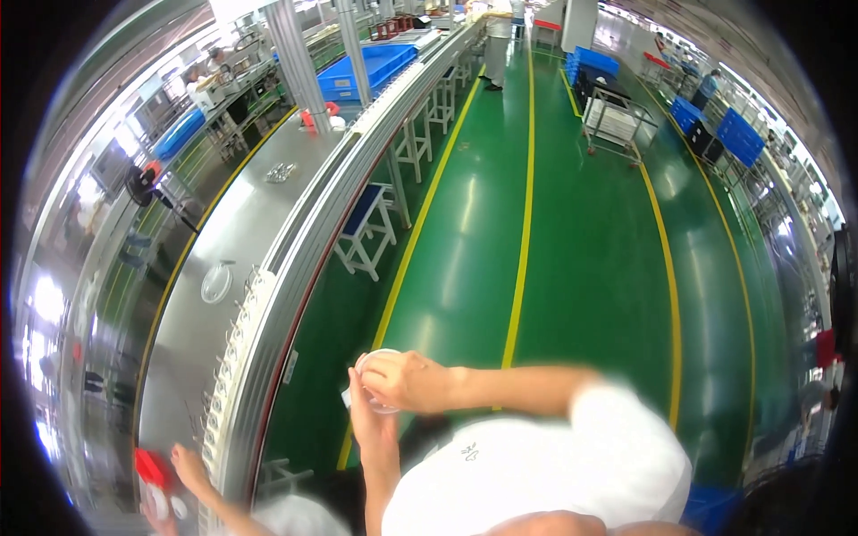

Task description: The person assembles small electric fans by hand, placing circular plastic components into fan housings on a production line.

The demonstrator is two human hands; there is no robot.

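Both my hands are at a small round whitish part point(384, 410), held up in front of my body over the green floor. My left hand point(368, 420) supports it from the left side, fingers pointing up along its edge. My right hand point(409, 382) reaches across from the right, with bent fingers closed over the part's face. Most of the part is hidden by my fingers; a pale rim shows above and below them. A small white piece point(347, 397) pokes out beside my left fingers; I cannot make out what it is.
Left of me runs a metal workbench point(183, 357) with a row of white holders point(234, 344) along its rail. A clear round dish point(216, 283) lies on it. A co-worker's hand point(189, 469) is near a red bin point(150, 467). Stools point(368, 228) stand beneath; a trolley point(612, 121) is farther off.
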